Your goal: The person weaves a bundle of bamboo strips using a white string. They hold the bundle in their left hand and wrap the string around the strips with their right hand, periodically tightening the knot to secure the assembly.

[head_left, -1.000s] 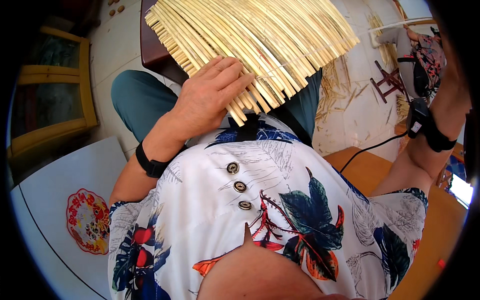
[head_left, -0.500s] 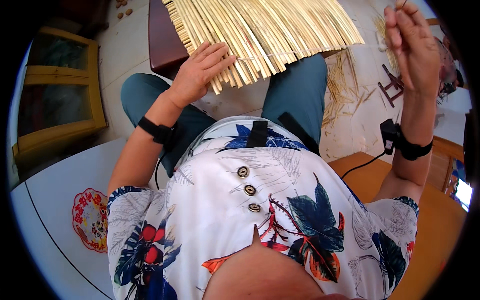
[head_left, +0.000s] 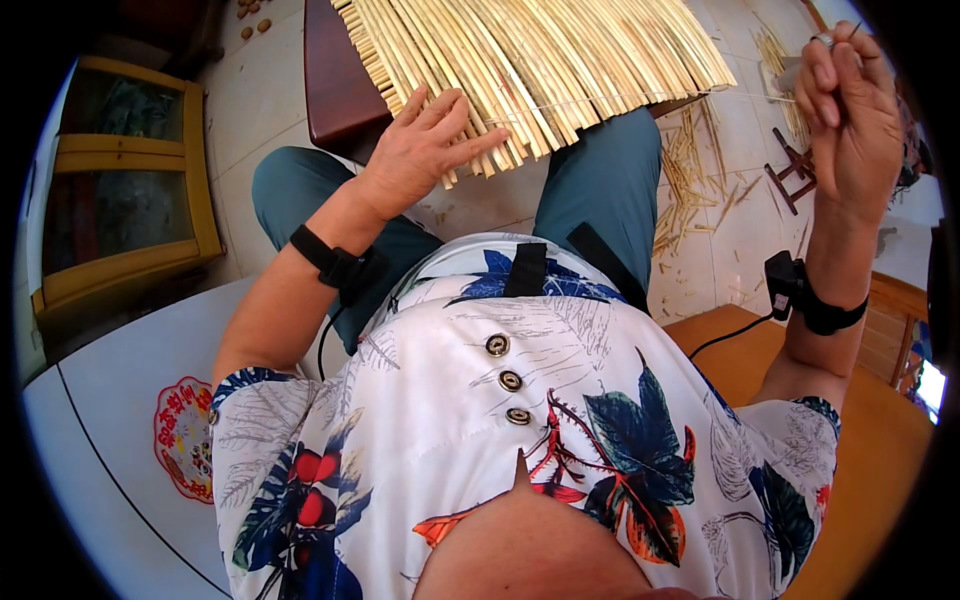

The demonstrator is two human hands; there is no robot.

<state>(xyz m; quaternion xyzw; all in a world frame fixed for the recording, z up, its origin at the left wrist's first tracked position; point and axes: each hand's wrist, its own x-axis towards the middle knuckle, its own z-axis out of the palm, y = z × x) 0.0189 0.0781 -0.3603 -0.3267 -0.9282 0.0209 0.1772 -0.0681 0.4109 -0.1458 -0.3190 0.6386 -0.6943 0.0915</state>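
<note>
On the far left we count one yellow-framed cabinet (head_left: 132,152) with two glass panes, then one red-edged decoration (head_left: 186,440) on a pale surface, and at least three round brown things (head_left: 264,25) on the floor. On one dark red table (head_left: 340,95) lies one mat (head_left: 545,60) of many pale stalks; our left hand (head_left: 425,150) rests palm down at its near edge, fingers spread. We see three shirt buttons (head_left: 511,381), uncounted loose stalk pieces (head_left: 685,195), one thread (head_left: 765,96) running rightward from the mat, and one stool (head_left: 790,170). Rightmost, our raised right hand (head_left: 850,115) has curled fingers, pinching one thin dark thing (head_left: 855,30) too small to name.
</note>
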